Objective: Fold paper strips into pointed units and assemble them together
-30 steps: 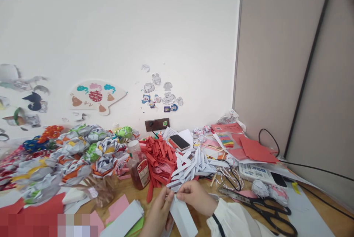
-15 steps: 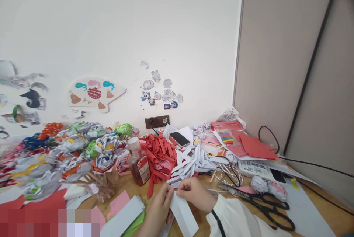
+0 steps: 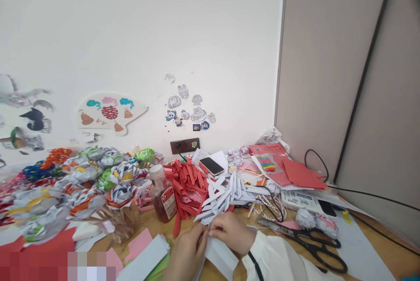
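Between my two hands is a strip of white paper (image 3: 222, 258), creased lengthwise, its lower end angled toward me. My left hand (image 3: 187, 248) pinches its upper end from the left. The fingertips of my right hand (image 3: 231, 232) close on the same end, meeting the left ones. Just beyond my hands lie a pile of folded white paper strips (image 3: 226, 196) and a pile of folded red paper strips (image 3: 188, 187). Left of my left hand, a stack of white paper strips (image 3: 144, 258) rests over green and pink paper.
A bottle of red-brown liquid (image 3: 163, 200) stands beyond my left hand. Large black-handled scissors (image 3: 315, 244) lie right of my sleeve. A phone (image 3: 211, 166) rests behind the strips. Crumpled paper flowers (image 3: 88, 176) crowd the left, and red sheets (image 3: 305, 174) lie back right.
The white strip's lower end has swung slightly right and looks more bent. My fingers remain pinched together at its top. The whole view has shifted slightly.
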### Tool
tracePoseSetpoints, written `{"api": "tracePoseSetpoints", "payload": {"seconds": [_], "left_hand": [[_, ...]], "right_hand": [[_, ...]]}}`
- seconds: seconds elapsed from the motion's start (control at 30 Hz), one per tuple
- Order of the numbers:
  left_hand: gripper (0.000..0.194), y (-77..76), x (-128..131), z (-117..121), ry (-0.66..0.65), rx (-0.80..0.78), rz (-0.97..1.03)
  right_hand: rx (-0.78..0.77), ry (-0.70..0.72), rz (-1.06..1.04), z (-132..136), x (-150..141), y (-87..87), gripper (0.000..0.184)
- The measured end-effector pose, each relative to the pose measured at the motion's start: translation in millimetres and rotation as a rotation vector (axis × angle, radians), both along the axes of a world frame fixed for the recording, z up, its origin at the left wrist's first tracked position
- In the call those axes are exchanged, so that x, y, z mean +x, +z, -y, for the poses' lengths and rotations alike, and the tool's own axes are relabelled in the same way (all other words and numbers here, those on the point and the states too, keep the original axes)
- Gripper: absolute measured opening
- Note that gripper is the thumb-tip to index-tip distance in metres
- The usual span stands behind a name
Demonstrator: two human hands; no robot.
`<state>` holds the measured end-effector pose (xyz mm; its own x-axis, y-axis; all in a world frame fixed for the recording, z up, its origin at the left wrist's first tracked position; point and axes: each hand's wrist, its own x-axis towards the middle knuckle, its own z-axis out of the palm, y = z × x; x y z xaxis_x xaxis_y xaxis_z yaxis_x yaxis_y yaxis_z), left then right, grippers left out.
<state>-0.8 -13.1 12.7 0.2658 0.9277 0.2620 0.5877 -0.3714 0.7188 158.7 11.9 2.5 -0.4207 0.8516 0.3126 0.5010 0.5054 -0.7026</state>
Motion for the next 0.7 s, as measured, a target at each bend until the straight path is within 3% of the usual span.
{"api": "tracePoseSetpoints", "payload": {"seconds": [0.2, 0.33, 0.47, 0.57, 0.7], "left_hand": [[0.027, -0.8, -4, -4, 0.020, -0.002, 0.029], [0.026, -1.6, -4, -2, -0.032, 0.025, -0.025], [0.027, 4.6, -6, -2, -0.016, 0.111, -0.029], [0.029, 4.4, -8, -7, 0.109, 0.087, 0.134], [0.040, -5.7, -9, -16, 0.243, -0.138, 0.478]], "right_hand": [[-0.030, -0.030, -0.032, 2, 5, 10.0, 0.015], [0.134, -0.028, 0.104, 0, 3, 7.2, 0.012], [0.400, -0.067, 0.132, 6, 1, 10.8, 0.014], [0.612, -0.191, 0.118, 16, 0, 17.5, 0.022], [0.767, -0.117, 0.237, 23, -6, 16.8, 0.026]]}}
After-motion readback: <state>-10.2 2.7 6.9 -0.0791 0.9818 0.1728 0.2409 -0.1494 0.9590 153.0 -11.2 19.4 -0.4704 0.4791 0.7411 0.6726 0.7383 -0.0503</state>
